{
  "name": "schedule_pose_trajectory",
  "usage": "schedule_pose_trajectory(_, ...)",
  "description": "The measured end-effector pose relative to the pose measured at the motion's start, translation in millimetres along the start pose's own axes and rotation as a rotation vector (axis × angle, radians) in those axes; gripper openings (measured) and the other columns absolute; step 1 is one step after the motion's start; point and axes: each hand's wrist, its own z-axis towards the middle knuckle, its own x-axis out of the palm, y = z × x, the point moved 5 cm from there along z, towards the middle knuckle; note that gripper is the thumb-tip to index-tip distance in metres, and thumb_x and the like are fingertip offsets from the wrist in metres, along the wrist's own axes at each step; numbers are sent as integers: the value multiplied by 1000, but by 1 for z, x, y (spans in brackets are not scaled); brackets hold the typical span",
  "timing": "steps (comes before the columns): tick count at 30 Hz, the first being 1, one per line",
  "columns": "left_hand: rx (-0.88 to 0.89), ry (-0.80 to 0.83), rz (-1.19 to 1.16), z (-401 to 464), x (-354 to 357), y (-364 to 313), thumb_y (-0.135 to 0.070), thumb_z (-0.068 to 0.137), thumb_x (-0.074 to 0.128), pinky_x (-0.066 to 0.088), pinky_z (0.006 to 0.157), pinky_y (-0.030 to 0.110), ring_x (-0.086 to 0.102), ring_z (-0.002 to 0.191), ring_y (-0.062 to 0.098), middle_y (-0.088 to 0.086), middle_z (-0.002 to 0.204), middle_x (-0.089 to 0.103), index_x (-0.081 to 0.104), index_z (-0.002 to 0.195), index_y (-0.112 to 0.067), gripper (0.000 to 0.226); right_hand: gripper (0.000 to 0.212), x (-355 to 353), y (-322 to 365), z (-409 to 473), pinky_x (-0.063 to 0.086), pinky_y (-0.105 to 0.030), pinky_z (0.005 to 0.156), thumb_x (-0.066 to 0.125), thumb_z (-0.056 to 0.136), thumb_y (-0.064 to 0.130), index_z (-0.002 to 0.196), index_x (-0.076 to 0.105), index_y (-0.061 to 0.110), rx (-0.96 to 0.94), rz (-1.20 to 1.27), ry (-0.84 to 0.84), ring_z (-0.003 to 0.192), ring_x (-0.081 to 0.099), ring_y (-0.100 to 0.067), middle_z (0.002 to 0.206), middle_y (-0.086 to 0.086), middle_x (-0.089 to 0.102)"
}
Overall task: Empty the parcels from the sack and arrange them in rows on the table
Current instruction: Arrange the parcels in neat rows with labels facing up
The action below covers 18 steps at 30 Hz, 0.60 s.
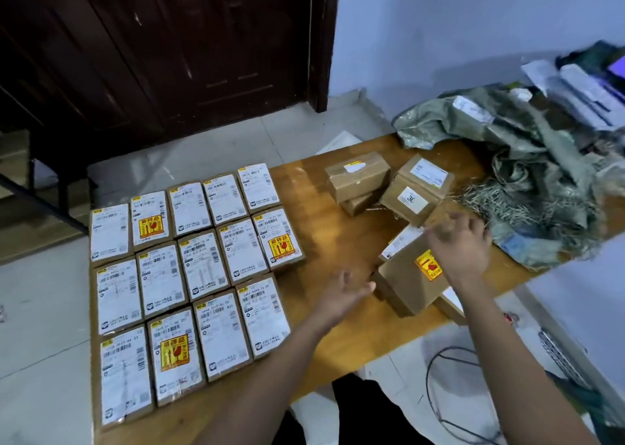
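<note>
A wooden surface (pixel 341 340) seen from above. At 9 o'clock, labelled parcels (pixel 189 275) lie flat in neat rows, touching. At 2 o'clock lies the crumpled green sack (pixel 527 160), with loose boxes (pixel 389 184) beside it. Near centre, the left hand (pixel 341 296) hovers, grip released. The right hand (pixel 460 245) rests with spread, blurred fingers on a tilted brown parcel (pixel 409 279), not clenched.
</note>
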Motion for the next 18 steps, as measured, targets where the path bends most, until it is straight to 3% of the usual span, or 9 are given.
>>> schedule_pose_trajectory(4,-86,9,-79,20,18,-5,-53,83,64,42,106,39,41,132,24,4,148,36,31,144,-19,77,74,11,-35,31,36,-52,104,56,86,58,140,38,11,96,-31,195,129,37,-46,142,-23,38)
schedule_pose_trajectory(8,-191,50,-214,40,26,-7,-58,79,66,50,93,39,41,132,26,3,149,32,27,144,-23,84,70,30,-45,37,43,-53,96,43,85,67,131,40,15,124,-24,347,118,50,-45,130,-21,50)
schedule_pose_trajectory(11,-224,86,-341,51,38,-2,-51,75,73,54,93,43,49,124,27,6,142,42,35,138,-21,80,65,31,-40,35,44,-50,92,42,88,65,129,42,14,67,-33,357,117,52,-42,127,-19,53)
schedule_pose_trajectory(15,-204,16,-427,40,33,2,-42,70,80,55,91,42,62,109,25,5,117,56,47,114,-21,59,63,27,-11,35,47,-46,90,42,87,66,129,43,18,-61,-59,354,114,56,-39,125,-13,57)
schedule_pose_trajectory(18,-203,-49,-505,12,14,13,-41,68,83,58,85,35,65,105,25,10,118,57,48,118,-12,67,63,27,28,27,49,-43,90,43,87,66,132,44,23,-231,-62,379,115,56,-34,127,-6,56)
